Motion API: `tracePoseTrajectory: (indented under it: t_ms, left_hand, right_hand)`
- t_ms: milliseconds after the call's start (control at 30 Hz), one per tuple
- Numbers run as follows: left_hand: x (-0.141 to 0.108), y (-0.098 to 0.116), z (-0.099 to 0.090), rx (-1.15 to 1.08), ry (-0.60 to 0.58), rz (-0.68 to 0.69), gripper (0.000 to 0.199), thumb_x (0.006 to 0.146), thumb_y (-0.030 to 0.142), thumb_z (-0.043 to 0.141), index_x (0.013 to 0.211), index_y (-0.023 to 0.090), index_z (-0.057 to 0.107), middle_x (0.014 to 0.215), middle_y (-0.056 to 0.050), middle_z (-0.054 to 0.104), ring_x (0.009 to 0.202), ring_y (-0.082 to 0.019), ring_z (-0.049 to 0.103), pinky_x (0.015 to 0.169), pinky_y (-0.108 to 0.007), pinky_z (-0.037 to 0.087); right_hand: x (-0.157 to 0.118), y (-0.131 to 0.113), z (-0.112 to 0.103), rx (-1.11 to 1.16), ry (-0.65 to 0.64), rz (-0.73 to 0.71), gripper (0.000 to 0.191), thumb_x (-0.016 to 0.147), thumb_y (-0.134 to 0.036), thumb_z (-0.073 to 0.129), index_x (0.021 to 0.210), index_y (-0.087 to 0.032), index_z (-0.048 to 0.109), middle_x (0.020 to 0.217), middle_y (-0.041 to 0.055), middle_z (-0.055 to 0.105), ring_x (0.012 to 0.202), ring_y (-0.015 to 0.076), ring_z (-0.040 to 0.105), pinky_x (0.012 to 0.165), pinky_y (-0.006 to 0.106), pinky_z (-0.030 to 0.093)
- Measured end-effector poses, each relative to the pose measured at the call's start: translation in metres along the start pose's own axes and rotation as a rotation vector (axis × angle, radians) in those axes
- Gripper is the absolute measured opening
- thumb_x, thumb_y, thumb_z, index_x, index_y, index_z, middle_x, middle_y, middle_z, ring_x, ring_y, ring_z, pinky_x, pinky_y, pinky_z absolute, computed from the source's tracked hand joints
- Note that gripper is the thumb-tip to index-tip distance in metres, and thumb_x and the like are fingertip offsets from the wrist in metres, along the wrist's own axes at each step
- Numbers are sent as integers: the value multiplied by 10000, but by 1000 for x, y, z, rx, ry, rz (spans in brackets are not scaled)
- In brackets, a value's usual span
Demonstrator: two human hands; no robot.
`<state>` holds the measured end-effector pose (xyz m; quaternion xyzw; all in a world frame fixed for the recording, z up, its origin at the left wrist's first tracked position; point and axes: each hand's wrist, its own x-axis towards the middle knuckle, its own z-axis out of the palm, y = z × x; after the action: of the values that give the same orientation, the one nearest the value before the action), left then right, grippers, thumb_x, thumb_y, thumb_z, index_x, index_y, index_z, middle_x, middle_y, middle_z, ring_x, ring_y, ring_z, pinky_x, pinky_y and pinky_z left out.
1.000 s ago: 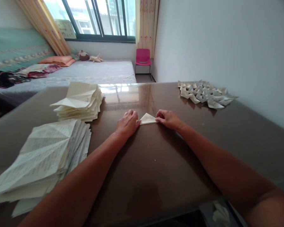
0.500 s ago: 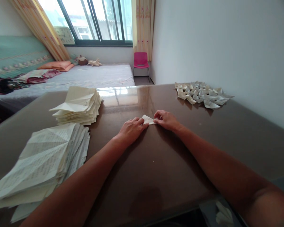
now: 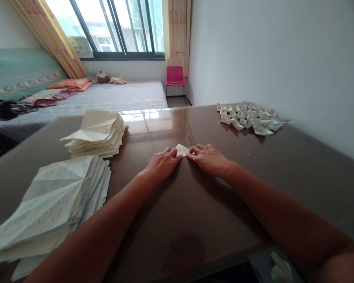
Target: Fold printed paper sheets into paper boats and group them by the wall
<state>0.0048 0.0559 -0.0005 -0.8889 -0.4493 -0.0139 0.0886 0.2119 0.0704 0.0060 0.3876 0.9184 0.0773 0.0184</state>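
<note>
A small folded piece of white paper (image 3: 182, 150) lies low over the brown table, between my two hands. My left hand (image 3: 164, 162) grips its left end, with thumb and fingers pressed together. On the other side, my right hand (image 3: 208, 158) pinches the right end of the paper. Only the pointed middle of the paper shows; its ends are hidden under my fingers.
Two stacks of creased paper, a cream one (image 3: 96, 135) and a printed one (image 3: 56, 196), stand on the left of the table (image 3: 188, 228). Several folded paper shapes (image 3: 250, 117) cluster at the back right, near the wall.
My right hand has shifted slightly left along the paper and turned flatter, its fingers now closer to my left hand. Less of the paper's right side shows. My left hand has barely moved.
</note>
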Motion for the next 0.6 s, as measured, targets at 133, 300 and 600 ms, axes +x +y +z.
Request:
tracePoseTrajectory:
  t_ms: [133,300,600]
  left_hand:
    - [-2,-4,-5,20,-35,-19,274,907,193,445,1089,244,643,960,-64,600,909,-208,540,678,-281,435]
    - [-2,-4,-9,50,-73,-39,247,893,176,447,982,207,676,917,-77,616,847,-210,573,652,-290,431]
    - [-4,6,-3,110,-34,-32,403,931,178,396,1308,285,488,1047,-82,587,908,-217,554,592,-266,423]
  right_hand:
    - [-4,-1,-4,-38,-38,35,343,938,-190,407,1246,-211,555,1250,128,576,1096,262,495,786,367,346]
    - [-7,0,-11,-70,-97,105,343,935,-172,375,1212,-181,577,1210,156,591,1079,275,509,777,382,353]
    - [-5,-1,-8,-78,-86,145,313,927,-166,367,1122,-157,611,1165,164,597,1065,270,509,770,371,375]
